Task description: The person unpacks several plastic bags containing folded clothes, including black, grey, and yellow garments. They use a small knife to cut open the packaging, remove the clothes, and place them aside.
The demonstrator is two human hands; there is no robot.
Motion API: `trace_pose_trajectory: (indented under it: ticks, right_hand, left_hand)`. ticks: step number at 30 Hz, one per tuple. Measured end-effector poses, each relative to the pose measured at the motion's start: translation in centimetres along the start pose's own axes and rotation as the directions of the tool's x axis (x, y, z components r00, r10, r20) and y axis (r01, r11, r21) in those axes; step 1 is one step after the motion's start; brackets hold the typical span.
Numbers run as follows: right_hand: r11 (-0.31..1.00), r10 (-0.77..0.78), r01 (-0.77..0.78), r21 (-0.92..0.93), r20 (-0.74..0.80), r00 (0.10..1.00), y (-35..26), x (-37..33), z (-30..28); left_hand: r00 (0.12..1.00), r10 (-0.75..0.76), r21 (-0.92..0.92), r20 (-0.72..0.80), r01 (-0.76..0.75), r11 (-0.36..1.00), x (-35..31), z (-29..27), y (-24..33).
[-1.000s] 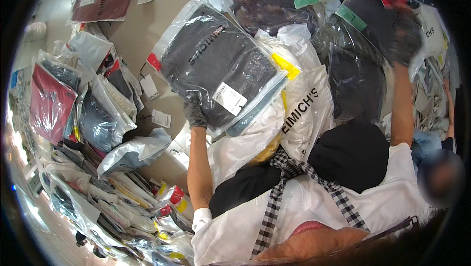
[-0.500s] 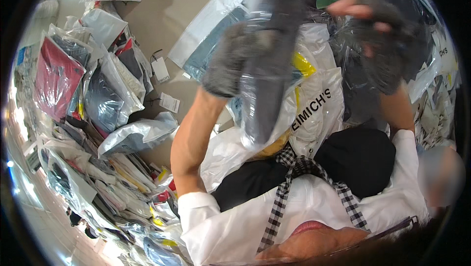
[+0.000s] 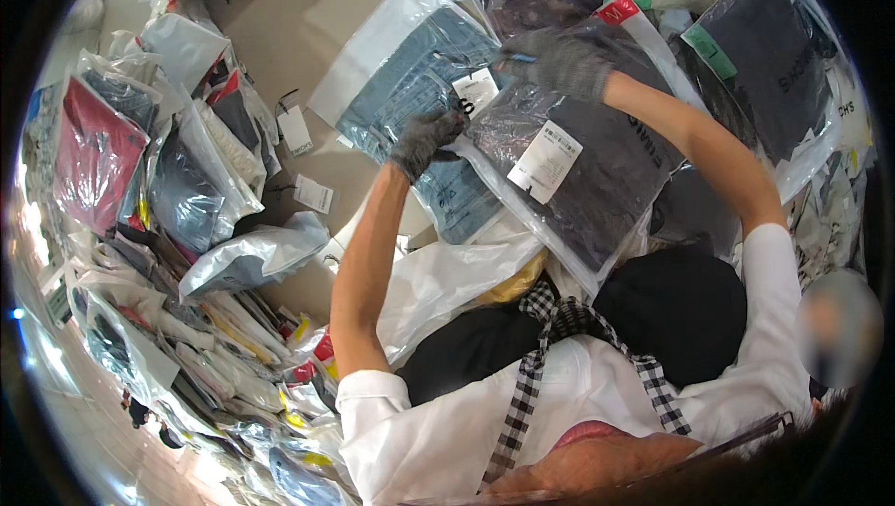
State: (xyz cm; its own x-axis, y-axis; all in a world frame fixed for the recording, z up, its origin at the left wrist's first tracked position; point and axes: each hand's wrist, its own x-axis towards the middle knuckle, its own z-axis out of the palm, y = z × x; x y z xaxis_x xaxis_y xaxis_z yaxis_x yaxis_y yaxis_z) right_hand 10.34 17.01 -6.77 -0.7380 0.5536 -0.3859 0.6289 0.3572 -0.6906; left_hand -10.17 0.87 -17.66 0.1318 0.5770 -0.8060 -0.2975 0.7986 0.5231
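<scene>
Head view: one dark bagged garment [image 3: 597,212], clear plastic, is lying between the grips, its left corner touching the gloved left hand [image 3: 429,144] and its body spreading to that hand's right and below the gloved right hand [image 3: 566,65]. Left grip: fingers are curling at the bag's edge; whether they are closing on the film cannot be told. Right grip: the hand is resting over the bag's upper edge, a small blue item, too small to identify, showing at its fingertips; whether it is gripping cannot be told. One white label [image 3: 545,161] is facing up on the dark bag, right of the left hand. One blue bagged garment [image 3: 387,96] is lying beneath and beyond the left hand, partly under the dark bag. One red bagged garment [image 3: 101,161] is standing well apart, left of the left hand. One green sticker [image 3: 709,51] is showing right of the right hand.
</scene>
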Motion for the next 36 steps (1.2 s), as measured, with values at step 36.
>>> trace_pose_trajectory:
  ticks: [36]
  right_hand:
    - [0.978,-0.140,0.081,-0.191,-0.319,0.937,3.3,9.6,7.1]
  left_hand:
    - [0.973,0.230,0.362,-0.015,-0.209,0.908,-12.8,12.6,-5.0]
